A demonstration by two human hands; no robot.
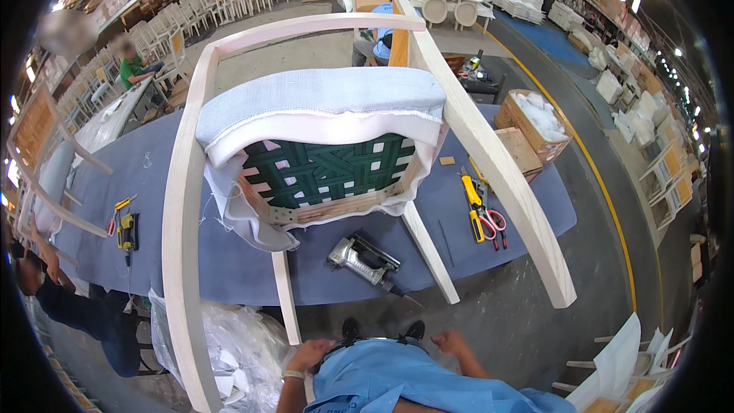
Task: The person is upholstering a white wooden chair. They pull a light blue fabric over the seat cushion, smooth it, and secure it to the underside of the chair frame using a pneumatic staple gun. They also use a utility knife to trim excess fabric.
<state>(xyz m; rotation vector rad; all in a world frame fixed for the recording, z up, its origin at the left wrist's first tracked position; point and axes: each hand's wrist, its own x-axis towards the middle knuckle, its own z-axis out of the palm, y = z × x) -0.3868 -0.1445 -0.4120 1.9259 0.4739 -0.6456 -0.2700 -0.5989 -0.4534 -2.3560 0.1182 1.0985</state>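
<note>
Upholstery bench seen from the worker's head. A pale wooden chair [186,206] stands tilted on the grey-blue bench [321,283], before the worker, with the underside of its seat facing the body; green webbing [329,168] crosses the seat frame, and blue-grey fabric [321,95] with a white layer wraps its edge, hanging loose at the lower left corner. The left hand [310,353] lies at the waist beside the lower end of a chair leg, its fingers curled; whether they grip anything cannot be told. The right hand [451,343] is raised on the other side of the waist, well apart from the chair, its fingers bent and their grip likewise unclear. Between the shorter legs lies a silver pneumatic tool [363,260]; to the right, red-handled scissors [495,222] rest beside a yellow tool [470,203]. A carton [527,126] of white filling stands at the bench's far right. At left, a co-worker's arm [47,252] reaches a second chair [57,183]. Writing: small dark lettering marks the worker's blue garment [382,371] at the lower edge, partly cut off by the cloth's folds
</note>
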